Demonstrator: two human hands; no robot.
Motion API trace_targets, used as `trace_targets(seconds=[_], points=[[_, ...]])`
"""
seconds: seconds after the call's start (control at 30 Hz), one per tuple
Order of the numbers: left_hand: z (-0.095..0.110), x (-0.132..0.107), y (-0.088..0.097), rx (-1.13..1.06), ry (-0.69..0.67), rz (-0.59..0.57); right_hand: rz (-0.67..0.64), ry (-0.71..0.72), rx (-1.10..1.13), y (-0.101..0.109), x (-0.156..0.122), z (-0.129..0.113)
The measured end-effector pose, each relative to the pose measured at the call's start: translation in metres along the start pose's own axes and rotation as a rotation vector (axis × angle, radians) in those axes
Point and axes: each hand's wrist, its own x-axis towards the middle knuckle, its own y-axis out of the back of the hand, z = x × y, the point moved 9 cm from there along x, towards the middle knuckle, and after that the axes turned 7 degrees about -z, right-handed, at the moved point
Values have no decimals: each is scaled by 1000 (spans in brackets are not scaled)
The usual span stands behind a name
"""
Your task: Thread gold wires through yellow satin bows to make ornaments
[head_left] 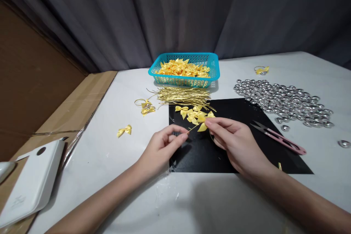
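Note:
My left hand [168, 144] pinches a thin gold wire tie [193, 128] between thumb and fingertips. A yellow ribbon bow [202, 121] is pinched in my right hand [233, 137], close to the wire's free end. Whether the wire passes through the bow I cannot tell. Below my right fingers a bit of gold strand shows, partly hidden by the hand. Several loose yellow bows [182, 111] lie just beyond my fingers, on the edge of a black mat [203, 157]. Behind them is a heap of gold wire ties [182, 95].
A blue basket [215, 68] of yellow bows stands at the back. Silver heart-shaped beads [282, 97] spread on the right, near pink-handled thread snips [282, 140]. Finished-looking bow loops [146, 107] and a single bow [124, 131] lie left. A white device [35, 179] rests on cardboard.

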Motion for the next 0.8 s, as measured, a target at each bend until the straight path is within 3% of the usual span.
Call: trace_targets(seconds=[0.17, 0.37, 0.5, 0.67, 0.8], points=[[7, -3, -8, 202, -64, 9, 73, 30, 37, 1, -8, -1], [21, -10, -16, 358, -104, -81, 192, 148, 51, 19, -5, -24], [28, -10, -3, 448, -56, -90, 137, 180, -31, 23, 2, -32], [24, -9, 10, 567, 71, -225, -1, 190, -202, 15, 10, -39], [22, -8, 24, 602, 118, -229, -54, 241, -281, 9, 12, -47]])
